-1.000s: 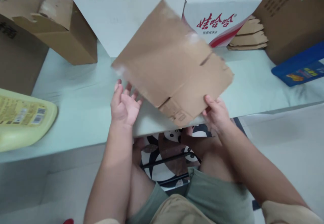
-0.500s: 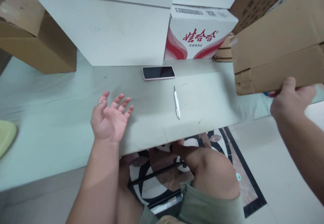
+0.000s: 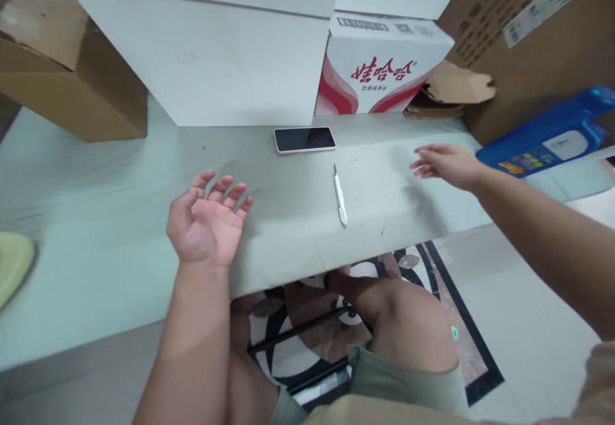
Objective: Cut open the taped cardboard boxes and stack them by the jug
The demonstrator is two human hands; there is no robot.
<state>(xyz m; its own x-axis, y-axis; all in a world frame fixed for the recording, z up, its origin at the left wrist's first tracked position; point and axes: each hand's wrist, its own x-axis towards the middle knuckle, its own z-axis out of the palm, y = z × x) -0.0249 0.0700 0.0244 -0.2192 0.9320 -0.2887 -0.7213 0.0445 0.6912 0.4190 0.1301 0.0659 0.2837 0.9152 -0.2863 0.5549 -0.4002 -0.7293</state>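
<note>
My left hand (image 3: 206,223) hovers palm up over the pale table (image 3: 96,220), fingers spread and holding nothing. My right hand (image 3: 444,163) reaches in from the right with its fingers stretched out flat, empty, a little right of a small white craft knife (image 3: 339,195) lying on the table. A phone (image 3: 304,139) with a dark screen lies face up just behind the knife. Flattened brown cardboard pieces (image 3: 449,91) sit stacked at the back right, beyond my right hand.
A large white box (image 3: 216,59) and a white carton with red lettering (image 3: 379,69) stand along the back. Brown cartons stand at the far left (image 3: 67,72) and far right (image 3: 528,47). A blue package (image 3: 548,136) lies at the right, a yellow object (image 3: 12,261) at the left edge.
The flattened cardboard that my right hand held has gone off to the right and left the hand. That hand is now empty and reaches over the table. My left hand has barely moved.
</note>
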